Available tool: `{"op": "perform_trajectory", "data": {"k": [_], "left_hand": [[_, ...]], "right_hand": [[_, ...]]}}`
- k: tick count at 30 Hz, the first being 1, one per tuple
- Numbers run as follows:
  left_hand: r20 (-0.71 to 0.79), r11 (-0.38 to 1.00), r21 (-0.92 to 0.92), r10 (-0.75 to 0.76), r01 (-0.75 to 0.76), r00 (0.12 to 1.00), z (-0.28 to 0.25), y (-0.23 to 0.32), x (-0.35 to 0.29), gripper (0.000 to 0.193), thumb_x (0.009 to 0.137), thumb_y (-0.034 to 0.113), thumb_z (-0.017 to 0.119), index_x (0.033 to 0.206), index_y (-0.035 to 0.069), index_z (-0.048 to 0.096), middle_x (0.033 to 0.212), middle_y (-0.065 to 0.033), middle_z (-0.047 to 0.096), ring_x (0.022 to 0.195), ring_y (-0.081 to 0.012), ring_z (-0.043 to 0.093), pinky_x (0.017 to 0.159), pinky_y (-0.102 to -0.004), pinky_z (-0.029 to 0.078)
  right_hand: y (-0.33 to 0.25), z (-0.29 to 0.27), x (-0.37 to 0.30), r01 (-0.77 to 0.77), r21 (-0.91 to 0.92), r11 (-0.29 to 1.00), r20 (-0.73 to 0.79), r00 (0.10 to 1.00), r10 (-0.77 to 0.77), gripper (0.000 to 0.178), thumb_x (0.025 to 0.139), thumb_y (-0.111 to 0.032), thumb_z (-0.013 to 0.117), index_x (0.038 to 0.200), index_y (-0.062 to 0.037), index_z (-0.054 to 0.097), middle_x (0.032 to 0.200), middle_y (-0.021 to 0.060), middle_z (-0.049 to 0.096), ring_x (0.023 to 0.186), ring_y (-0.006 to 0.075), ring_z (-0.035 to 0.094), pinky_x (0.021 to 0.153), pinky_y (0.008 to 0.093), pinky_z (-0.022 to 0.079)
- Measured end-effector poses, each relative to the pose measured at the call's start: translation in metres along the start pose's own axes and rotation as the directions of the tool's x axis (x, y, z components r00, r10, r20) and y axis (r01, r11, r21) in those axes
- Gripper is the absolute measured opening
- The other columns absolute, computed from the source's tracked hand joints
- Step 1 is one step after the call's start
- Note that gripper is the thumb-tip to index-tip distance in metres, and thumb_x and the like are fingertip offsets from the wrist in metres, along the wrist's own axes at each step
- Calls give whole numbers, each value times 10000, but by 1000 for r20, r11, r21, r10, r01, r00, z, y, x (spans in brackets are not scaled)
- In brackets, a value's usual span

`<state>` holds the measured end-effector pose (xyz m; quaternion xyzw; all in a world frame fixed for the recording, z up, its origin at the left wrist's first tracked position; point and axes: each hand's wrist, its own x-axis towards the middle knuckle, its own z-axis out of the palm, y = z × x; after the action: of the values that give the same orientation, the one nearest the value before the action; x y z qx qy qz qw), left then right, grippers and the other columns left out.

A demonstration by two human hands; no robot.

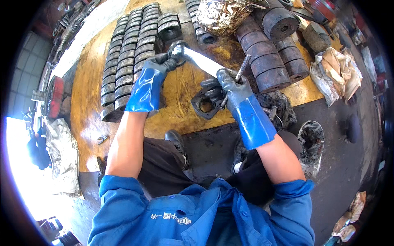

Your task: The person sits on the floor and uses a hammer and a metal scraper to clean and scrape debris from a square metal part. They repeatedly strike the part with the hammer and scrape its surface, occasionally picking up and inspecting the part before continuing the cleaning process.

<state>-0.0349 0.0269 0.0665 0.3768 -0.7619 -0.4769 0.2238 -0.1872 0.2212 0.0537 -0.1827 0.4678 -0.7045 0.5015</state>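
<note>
Both of my hands wear gloves with dark palms and blue cuffs. A long white strip (204,62) stretches slantwise between them; I cannot tell whether it is tape or plastic film. My left hand (169,58) is closed around its far left end, by a small rounded piece whose kind is unclear. My right hand (230,87) grips the strip's other end together with a threaded bolt (243,67), which sticks up past the fingers. Below the hands, beside my right fingers, a dark metal block (198,107) with a round hole lies on the stained yellow-brown work surface (176,92).
Rows of dark, curved metal pieces (133,49) stand at the left. Thick dark cylinders (264,61) lie at the right, near a bag of shavings (221,18). Crumpled paper (338,74), a dark rag (283,106) and pliers (102,139) lie around the edges.
</note>
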Motion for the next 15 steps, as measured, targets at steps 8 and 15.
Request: {"op": "perform_trajectory", "data": {"k": [8,15], "left_hand": [[-116,998,-65,-35,27,993,-7,-11,11,357,873,322,690,1050,12,690,847,-37,693,737,-104,591,661,-258,467],[-120,929,-363,-116,66,986,7,12,2,257,900,228,665,1061,29,693,879,-7,685,731,-80,560,669,-245,453]], "right_hand": [[-7,-7,-8,-20,44,999,-62,998,22,423,952,-332,560,1214,-1,534,930,206,684,600,221,658,493,341,541],[-8,-34,-1,-154,298,942,28,988,152,425,969,-341,516,1248,-20,515,986,173,680,652,232,653,535,378,524]]}}
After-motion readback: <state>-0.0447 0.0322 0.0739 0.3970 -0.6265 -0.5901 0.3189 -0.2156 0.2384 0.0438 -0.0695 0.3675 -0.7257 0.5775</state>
